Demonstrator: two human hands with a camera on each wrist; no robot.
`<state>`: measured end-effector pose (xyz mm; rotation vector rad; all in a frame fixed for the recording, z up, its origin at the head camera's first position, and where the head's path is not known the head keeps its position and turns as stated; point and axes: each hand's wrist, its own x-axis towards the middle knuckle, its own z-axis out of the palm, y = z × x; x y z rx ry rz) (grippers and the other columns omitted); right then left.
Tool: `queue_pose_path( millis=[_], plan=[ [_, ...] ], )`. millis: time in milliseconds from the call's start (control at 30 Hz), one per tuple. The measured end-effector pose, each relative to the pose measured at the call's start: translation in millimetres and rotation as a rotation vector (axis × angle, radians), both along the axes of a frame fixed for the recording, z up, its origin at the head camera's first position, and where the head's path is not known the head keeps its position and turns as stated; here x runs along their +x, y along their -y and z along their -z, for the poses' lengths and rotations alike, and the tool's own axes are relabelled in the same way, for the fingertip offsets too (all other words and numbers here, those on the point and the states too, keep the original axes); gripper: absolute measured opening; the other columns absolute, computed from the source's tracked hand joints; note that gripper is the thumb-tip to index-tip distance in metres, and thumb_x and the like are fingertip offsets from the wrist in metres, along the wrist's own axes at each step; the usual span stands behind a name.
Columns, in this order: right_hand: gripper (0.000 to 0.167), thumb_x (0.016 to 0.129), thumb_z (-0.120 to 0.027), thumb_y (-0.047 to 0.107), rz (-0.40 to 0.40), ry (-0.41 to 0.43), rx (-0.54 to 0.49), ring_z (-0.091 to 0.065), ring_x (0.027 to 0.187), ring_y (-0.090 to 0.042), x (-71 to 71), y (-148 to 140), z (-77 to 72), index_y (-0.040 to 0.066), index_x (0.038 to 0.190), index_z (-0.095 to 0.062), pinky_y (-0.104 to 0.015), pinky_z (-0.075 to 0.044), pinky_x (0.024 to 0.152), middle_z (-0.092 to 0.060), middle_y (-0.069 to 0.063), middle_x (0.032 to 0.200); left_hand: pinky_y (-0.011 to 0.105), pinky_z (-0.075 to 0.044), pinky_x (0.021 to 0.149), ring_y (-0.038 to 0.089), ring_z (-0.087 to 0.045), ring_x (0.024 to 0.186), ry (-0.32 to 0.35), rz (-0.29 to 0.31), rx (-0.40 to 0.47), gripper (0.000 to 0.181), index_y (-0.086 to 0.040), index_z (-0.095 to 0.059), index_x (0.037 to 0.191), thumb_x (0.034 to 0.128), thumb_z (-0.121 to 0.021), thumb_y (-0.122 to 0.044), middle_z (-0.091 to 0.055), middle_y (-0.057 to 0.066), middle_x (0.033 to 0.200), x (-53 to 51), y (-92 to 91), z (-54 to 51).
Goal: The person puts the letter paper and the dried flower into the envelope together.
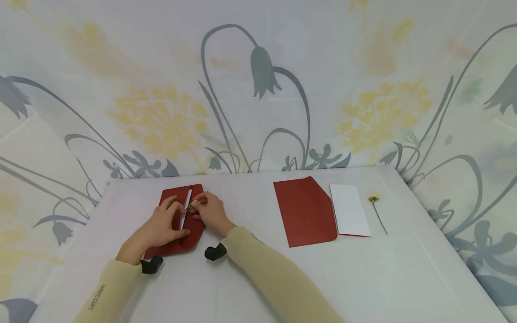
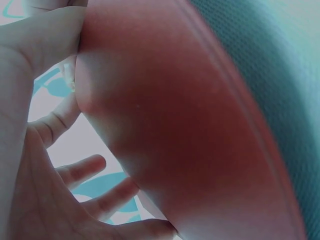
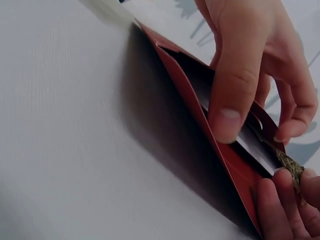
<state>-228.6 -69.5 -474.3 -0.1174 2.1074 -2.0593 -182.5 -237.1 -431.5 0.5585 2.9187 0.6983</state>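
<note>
A red envelope at the left of the table gapes along its opening, with a white card inside. My left hand holds the envelope, its thumb at the opening and its fingers on the far side. A small dried flower is pinched between the thumb and fingers of my right hand at the mouth of the envelope. Its stem runs into the opening, where the far end is hidden. In the left wrist view the red panel fills most of the picture, close to my left fingers.
Farther right lie a second red envelope, a white folded card with a red lower edge, and another dried flower with a long stem. A white cloth covers the table; a flower-patterned cloth hangs behind.
</note>
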Motion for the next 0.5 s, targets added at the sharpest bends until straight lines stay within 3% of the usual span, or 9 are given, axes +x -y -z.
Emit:
queue_pose_path(
  millis=[267,400,500],
  plan=[
    [0.006,0.096,-0.066,0.008,-0.061,-0.095,0.179,-0.064,0.069,-0.005,-5.5,-0.5,0.9,0.007,0.102,-0.066,-0.021,-0.055,0.063,-0.066,0.002,0.081,0.073,-0.04,0.091,0.064,-0.032,0.122,0.005,0.004,-0.009,0.047,-0.01,-0.049,0.107,0.0788,-0.083,-0.026,-0.025,0.035,0.147,0.9,-2.1,0.0],
    [0.006,0.095,-0.068,0.009,-0.031,-0.143,0.285,-0.06,0.068,-0.001,-4.4,4.8,0.3,0.008,0.101,-0.068,-0.017,-0.051,0.064,-0.065,0.005,0.084,0.073,-0.04,0.091,0.064,-0.032,0.122,0.003,0.005,-0.015,0.046,-0.011,-0.049,0.107,0.0789,-0.082,-0.025,-0.026,0.036,0.147,1.2,-2.3,0.2],
    [0.007,0.094,-0.069,0.008,0.015,-0.166,0.307,-0.061,0.069,-0.002,-2.0,7.7,-1.7,0.007,0.101,-0.071,-0.016,-0.051,0.065,-0.064,0.004,0.088,0.073,-0.041,0.09,0.064,-0.033,0.122,0.0,0.002,-0.02,0.046,-0.011,-0.049,0.107,0.0787,-0.082,-0.025,-0.026,0.035,0.147,1.1,-2.3,0.3]
  ],
)
